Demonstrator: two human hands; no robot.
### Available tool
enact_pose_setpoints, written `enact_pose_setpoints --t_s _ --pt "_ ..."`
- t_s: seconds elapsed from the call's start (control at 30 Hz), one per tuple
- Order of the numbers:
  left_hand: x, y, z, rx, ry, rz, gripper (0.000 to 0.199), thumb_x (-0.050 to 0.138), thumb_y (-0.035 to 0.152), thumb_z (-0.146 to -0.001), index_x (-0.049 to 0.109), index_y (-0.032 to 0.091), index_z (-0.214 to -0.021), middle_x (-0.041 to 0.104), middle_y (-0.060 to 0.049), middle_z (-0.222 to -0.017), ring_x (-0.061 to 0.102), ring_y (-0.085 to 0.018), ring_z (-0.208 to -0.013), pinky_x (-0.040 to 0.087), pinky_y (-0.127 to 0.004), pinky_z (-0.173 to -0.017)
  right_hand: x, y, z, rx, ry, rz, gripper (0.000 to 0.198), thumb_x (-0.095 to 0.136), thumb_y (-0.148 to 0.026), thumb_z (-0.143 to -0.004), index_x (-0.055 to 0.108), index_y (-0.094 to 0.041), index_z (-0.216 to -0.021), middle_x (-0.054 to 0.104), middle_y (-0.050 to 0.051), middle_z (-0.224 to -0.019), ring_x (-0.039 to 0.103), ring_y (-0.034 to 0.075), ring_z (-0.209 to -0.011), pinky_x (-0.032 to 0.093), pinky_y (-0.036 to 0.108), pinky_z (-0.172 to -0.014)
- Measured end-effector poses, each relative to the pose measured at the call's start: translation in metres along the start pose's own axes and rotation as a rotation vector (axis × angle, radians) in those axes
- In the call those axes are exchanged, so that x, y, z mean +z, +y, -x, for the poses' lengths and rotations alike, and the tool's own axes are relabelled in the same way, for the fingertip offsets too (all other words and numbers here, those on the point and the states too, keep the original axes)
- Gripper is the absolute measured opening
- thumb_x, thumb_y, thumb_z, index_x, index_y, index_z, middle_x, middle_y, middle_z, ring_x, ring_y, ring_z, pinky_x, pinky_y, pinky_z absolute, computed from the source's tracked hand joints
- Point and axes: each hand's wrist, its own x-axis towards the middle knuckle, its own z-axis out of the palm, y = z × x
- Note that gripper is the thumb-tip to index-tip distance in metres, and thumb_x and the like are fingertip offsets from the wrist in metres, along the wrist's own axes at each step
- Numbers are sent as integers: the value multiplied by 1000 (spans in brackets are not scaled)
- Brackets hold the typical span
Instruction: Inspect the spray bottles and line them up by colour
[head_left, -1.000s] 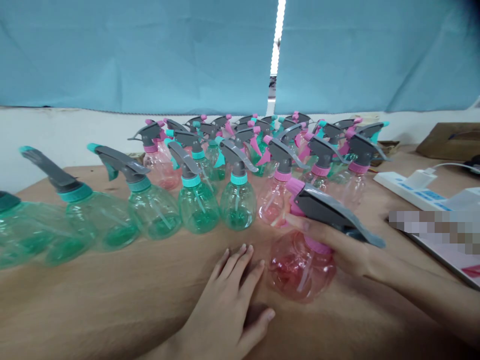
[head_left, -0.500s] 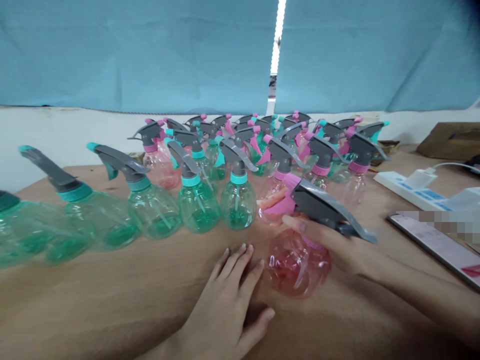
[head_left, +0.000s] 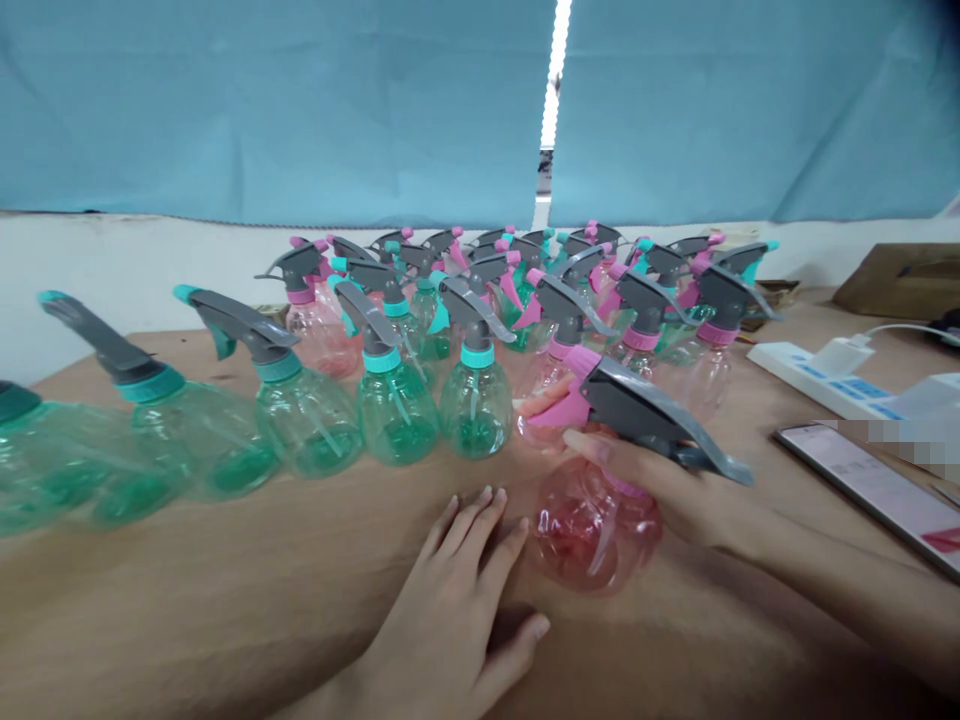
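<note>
pink translucent plastic forms the round-bellied, grey-headed spray bottle (head_left: 596, 530) in the right hand (head_left: 675, 490), whose thumb and fingers close around its neck and reach the pink trigger (head_left: 562, 408); whether its base touches the brown wood-look table (head_left: 225, 600) i cannot tell. left of this grip, the bare left hand (head_left: 457, 590) lies flat, fingers slightly spread, holding nothing. leftward beyond it runs a row of green translucent round plastic bottles (head_left: 397, 415). behind the grip, pink and green bottles (head_left: 570, 325) crowd together. to its right lie a slim dark-edged smartphone (head_left: 870, 490) and a white plastic power strip (head_left: 795, 370).
</note>
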Motion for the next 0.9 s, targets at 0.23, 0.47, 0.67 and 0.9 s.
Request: enact_pose_setpoints --t_s 0.23,0.47,0.67,0.9 --pt "-1 1 0 2 -6 2 55 59 36 -87 46 13 -135 41 -16 -144 39 -33 -131 35 -54 -104 2 10 3 108 -20 -45 30 61 -55 -77 63 -27 -85 65 1 -80 61 21 -75 51 37 -69" --pt "0 0 -1 0 1 -7 56 60 37 -86 46 14 -135 41 -16 -145 40 -34 -130 35 -55 -104 3 8 -2 14 -70 -117 23 63 -44 -80 57 -24 -71 60 -3 -75 56 14 -68 48 29 -63" --pt "0 0 -1 6 10 -12 55 58 38 -88 45 14 -136 41 -15 -145 39 -33 -131 36 -55 -104 1 7 -4 -79 -127 -194 16 61 -35 -84 54 -25 -75 54 -5 -72 49 10 -63 41 24 -57" --pt "1 0 -1 2 8 -3 55 58 37 -88 45 14 -136 40 -15 -145 38 -33 -132 35 -54 -104 1 3 -4 36 -151 -99 22 60 -44 -82 59 -25 -73 54 -3 -63 49 12 -53 39 26 -48"
